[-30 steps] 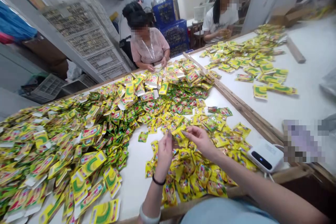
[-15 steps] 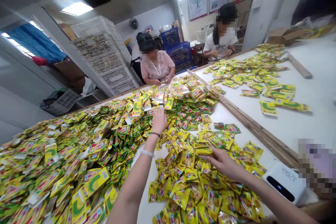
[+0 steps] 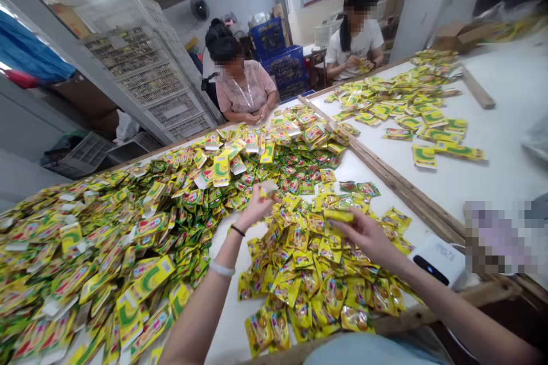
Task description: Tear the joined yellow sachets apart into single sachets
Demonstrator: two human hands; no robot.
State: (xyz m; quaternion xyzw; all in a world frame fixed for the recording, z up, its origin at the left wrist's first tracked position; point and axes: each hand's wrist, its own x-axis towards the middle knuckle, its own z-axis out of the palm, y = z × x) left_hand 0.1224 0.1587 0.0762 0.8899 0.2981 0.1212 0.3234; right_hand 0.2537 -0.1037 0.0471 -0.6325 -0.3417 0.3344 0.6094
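My left hand is closed on a small yellow carton with a whitish end, raised above the table. My right hand pinches a yellow packet between thumb and fingers. Under and between both hands spreads a heap of shiny yellow sachets. Beyond my left hand lie flat yellow-and-green cartons, some with white flaps showing. Green sachets lie behind the yellow ones. How many packets my right hand holds is hidden.
A large pile of cartons covers the left side. A wooden strip divides the white table. A white power bank lies at right. Two people sit across the table, one with a packet in hand. Crates stand behind.
My left hand has come back from the carton pile with a carton in it. My right hand still holds its packet, slightly raised. The camera view has shifted.
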